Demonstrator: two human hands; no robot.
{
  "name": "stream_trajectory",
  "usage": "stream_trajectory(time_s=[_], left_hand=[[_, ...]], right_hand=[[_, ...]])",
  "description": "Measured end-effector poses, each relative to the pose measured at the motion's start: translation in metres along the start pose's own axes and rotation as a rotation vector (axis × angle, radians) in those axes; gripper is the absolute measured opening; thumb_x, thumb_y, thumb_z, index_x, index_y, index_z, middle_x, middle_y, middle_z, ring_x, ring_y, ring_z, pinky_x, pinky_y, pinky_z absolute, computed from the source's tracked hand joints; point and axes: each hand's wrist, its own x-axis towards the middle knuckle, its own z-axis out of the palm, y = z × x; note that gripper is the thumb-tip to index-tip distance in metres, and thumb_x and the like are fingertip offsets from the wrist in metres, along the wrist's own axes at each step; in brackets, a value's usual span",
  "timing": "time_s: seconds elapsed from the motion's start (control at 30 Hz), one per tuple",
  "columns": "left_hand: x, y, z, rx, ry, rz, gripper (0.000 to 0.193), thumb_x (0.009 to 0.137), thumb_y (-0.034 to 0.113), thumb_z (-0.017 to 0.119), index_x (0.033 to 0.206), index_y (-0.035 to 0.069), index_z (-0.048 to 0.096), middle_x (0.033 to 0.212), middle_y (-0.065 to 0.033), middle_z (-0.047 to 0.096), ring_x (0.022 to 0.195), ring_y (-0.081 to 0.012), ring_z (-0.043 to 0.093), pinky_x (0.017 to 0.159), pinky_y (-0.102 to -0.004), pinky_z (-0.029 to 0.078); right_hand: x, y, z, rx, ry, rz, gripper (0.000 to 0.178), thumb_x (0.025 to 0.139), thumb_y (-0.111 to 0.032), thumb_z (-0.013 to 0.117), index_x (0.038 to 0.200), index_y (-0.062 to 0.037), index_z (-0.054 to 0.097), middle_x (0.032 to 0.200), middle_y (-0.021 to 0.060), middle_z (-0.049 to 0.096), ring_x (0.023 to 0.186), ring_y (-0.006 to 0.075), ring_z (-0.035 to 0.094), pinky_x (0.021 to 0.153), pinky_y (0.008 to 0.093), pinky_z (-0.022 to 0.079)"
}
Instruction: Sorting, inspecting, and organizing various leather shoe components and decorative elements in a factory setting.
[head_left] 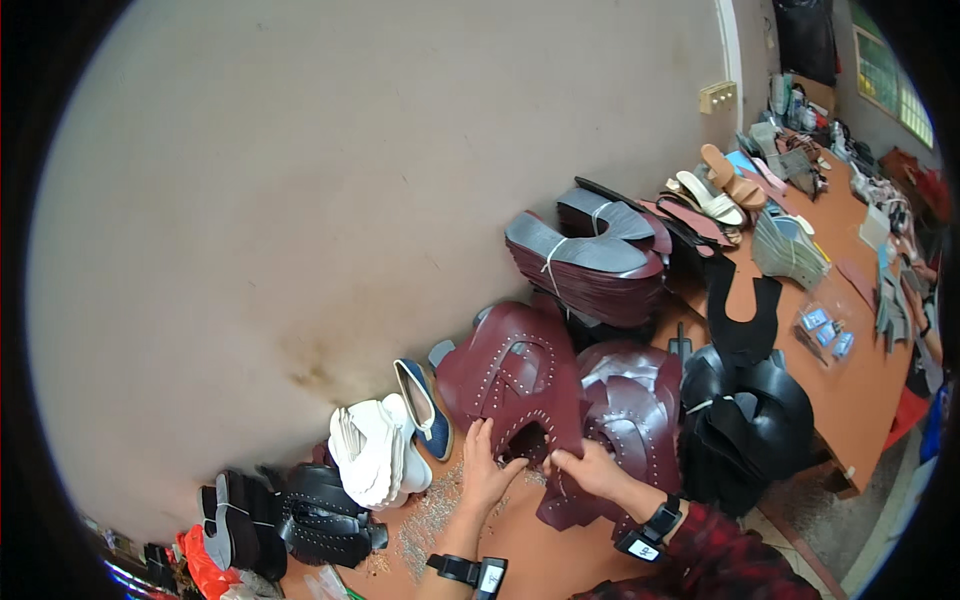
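Orange-brown counter [540,560]: crowded; a wide swing could topple neighbouring piles.
Maroon studded shoe upper [515,350]: ahead of both hands, against another maroon stack [635,405]; dragging it might pull that stack askew.
Right grip [598,472]: thumb and fingers pinch the upper's edge; a hard tug could crease it.
Left grip [486,478]: spread, fingertips at the lower edge; so light a hold may slip.
Loose silvery bits [428,525]: near the left forearm, which could scatter them.

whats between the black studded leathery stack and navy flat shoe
A stack of white pieces lies between the black studded stack and shoe, in the head view.
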Motion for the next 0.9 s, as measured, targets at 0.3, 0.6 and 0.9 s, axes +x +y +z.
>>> stream_trajectory(time_s=[0.3,0.6,0.9], left_hand=[[-0.082,-0.033,0.019,-1.551,-0.407,-0.437,0.085,0.067,0.019,0.072,0.137,0.003,0.026,0.135,-0.0146,0.037,0.123,-0.0268,0.039,0.101,-0.0395,0.033],[-0.126,0.009,0.018,-1.719,-0.255,-0.568,0.069,0.062,-0.007,0.067,0.125,0.004,0.044,0.114,-0.0101,0.057,0.106,-0.0248,0.054,0.093,-0.0381,0.044],[-0.089,0.046,0.004,-1.12,-0.194,-0.442,0.031,0.076,0.0,0.066,0.106,0.0,0.059,0.097,-0.0051,0.063,0.084,-0.0111,0.059,0.076,-0.0266,0.048]], right_hand=[[-0.085,-0.076,0.009,-0.363,-0.74,0.023,0.029,0.091,-0.027,0.046,0.099,-0.0007,0.055,0.082,0.0073,0.062,0.079,0.0199,0.059,0.074,0.0323,0.046],[-0.107,-0.045,-0.019,-0.068,-0.34,0.476,0.035,0.089,-0.023,0.055,0.112,0.003,0.054,0.096,0.0075,0.065,0.09,0.0165,0.061,0.082,0.0279,0.046],[-0.128,0.007,-0.03,-0.977,0.535,-0.231,0.061,0.07,-0.03,0.073,0.115,0.0044,0.048,0.109,0.0211,0.051,0.102,0.0349,0.05,0.087,0.0394,0.042]])
